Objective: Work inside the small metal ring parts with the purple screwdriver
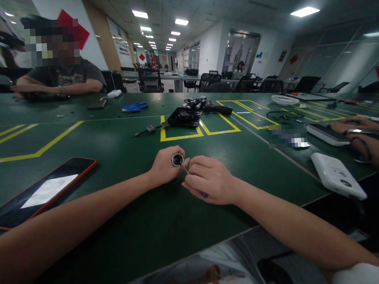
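My left hand [165, 166] is closed round a small round metal part [177, 160] whose open end faces up. My right hand [209, 180] pinches a thin screwdriver [185, 169], and its tip reaches into the metal part. A bit of the tool's purple handle shows under my right palm. Both hands rest on the green table [120, 145] just in front of me.
A red-cased phone [39, 193] lies at the left. A black tray [185, 116], dark parts [195, 103] and a small tool [149, 129] sit beyond my hands. Blue gloves [134, 106] lie farther back. A white device [337, 175] and another person's arms [363, 137] are at the right; a person sits far left.
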`<state>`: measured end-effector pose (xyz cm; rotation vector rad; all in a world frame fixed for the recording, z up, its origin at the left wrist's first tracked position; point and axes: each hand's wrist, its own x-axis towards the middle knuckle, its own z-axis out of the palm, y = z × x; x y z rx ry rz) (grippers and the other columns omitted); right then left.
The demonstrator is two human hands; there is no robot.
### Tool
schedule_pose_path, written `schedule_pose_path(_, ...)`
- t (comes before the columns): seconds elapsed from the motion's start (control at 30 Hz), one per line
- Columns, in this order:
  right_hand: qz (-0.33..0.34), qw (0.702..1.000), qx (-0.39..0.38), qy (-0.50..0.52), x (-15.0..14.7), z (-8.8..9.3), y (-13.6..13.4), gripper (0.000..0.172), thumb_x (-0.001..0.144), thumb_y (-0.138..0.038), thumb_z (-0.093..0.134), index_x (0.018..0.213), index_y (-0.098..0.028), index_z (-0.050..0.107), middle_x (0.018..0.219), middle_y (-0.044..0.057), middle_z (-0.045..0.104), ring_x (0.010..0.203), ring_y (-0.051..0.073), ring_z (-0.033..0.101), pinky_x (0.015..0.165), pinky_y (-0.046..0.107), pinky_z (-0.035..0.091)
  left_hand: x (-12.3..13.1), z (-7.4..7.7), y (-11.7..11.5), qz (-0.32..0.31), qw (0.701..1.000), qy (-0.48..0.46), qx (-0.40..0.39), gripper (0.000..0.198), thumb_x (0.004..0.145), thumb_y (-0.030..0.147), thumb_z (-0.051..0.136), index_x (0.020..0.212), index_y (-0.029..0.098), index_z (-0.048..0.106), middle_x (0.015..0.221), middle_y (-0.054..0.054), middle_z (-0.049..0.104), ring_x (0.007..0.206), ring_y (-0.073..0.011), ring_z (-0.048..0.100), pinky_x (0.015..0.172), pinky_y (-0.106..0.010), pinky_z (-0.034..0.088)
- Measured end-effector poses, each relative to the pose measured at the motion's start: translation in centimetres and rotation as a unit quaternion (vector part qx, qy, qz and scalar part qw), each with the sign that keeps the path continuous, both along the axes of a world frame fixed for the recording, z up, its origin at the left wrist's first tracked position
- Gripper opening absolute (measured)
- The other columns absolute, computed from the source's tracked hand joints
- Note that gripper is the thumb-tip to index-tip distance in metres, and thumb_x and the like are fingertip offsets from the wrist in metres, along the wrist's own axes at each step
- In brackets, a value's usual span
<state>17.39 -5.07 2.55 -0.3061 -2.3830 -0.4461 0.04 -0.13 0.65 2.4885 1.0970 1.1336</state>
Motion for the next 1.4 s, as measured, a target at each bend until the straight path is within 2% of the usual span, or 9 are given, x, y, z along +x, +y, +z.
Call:
schedule_pose_path(0.1,0.002,0.999,0.031,-0.008,0.0,-0.1,-0.2,0.016,0.082,-0.016,0.05,0.067,-0.016,0.056,0.062,0.005,0.056,0.065,0.017,0.049,0.066,0.031,0.048,0.0,0.0,-0.1,-0.003,1.0,0.008,-0.006,0.017,0.071,0.03,0.054,0.065,0.014,0.052,0.061,0.001,0.053,0.055,-0.0099,0.047,0.051,-0.021,0.037)
schedule_pose_path(0.23,0.001,0.999,0.01,0.034,0.0,0.1,-0.4,0.017,0.082,-0.016,0.05,0.065,-0.017,0.055,0.064,0.005,0.059,0.067,0.016,0.05,0.07,0.03,0.049,0.0,-0.1,0.0,-0.011,1.0,0.012,-0.005,0.019,0.071,0.032,0.055,0.066,0.014,0.052,0.062,0.001,0.054,0.055,-0.0099,0.047,0.051,-0.021,0.037)
schedule_pose_path(0.43,0.006,0.986,-0.105,0.128,0.2,1.1,-0.1,0.015,0.082,-0.016,0.048,0.067,-0.018,0.051,0.064,0.004,0.059,0.066,0.015,0.051,0.067,0.031,0.047,0.1,0.1,-0.3,-0.042,0.999,0.018,-0.027,0.021,0.07,0.035,0.056,0.065,0.014,0.053,0.059,0.002,0.054,0.053,-0.0095,0.047,0.049,-0.02,0.037)
schedule_pose_path(0.63,-0.017,0.945,-0.244,0.217,-0.1,4.2,0.2,0.029,0.084,-0.023,0.047,0.056,-0.018,0.046,0.053,-0.002,0.046,0.055,0.01,0.044,0.057,0.025,0.037,1.0,1.2,-2.5,-0.089,0.993,-0.045,-0.071,0.021,0.072,0.033,0.058,0.069,0.013,0.052,0.058,0.002,0.052,0.05,-0.0076,0.045,0.047,-0.019,0.036)
schedule_pose_path(0.8,-0.025,0.909,-0.344,0.234,-0.8,6.5,0.2,0.034,0.083,-0.023,0.049,0.05,-0.017,0.043,0.045,-0.006,0.038,0.044,0.005,0.038,0.045,0.021,0.029,1.8,1.4,-4.8,-0.074,0.988,-0.075,-0.113,0.021,0.071,0.027,0.062,0.062,0.014,0.049,0.054,0.005,0.047,0.048,-0.0061,0.044,0.045,-0.018,0.036)
schedule_pose_path(1.03,-0.01,0.904,-0.346,0.249,-0.7,7.2,-0.5,0.035,0.084,-0.024,0.048,0.05,-0.017,0.043,0.048,-0.006,0.035,0.045,0.005,0.037,0.045,0.02,0.027,2.4,1.5,-5.8,-0.086,0.982,-0.085,-0.146,0.018,0.07,0.024,0.06,0.061,0.014,0.048,0.054,0.005,0.047,0.046,-0.0051,0.043,0.044,-0.016,0.036)
schedule_pose_path(1.23,0.007,0.924,-0.329,0.194,-0.8,7.4,-0.7,0.035,0.084,-0.023,0.048,0.05,-0.018,0.039,0.049,-0.006,0.031,0.047,0.005,0.032,0.047,0.02,0.027,2.5,1.3,-6.1,-0.086,0.982,-0.096,-0.14,0.017,0.069,0.024,0.061,0.062,0.014,0.049,0.053,0.005,0.049,0.046,-0.0058,0.045,0.044,-0.017,0.037)
schedule_pose_path(1.4,0.031,0.94,-0.306,0.148,-1.0,7.9,-0.8,0.034,0.085,-0.024,0.046,0.052,-0.017,0.039,0.052,-0.006,0.034,0.05,0.005,0.032,0.051,0.021,0.028,2.4,0.8,-6.1,-0.083,0.982,-0.092,-0.145,0.017,0.07,0.025,0.061,0.063,0.015,0.05,0.054,0.004,0.052,0.047,-0.0071,0.047,0.044,-0.018,0.039)
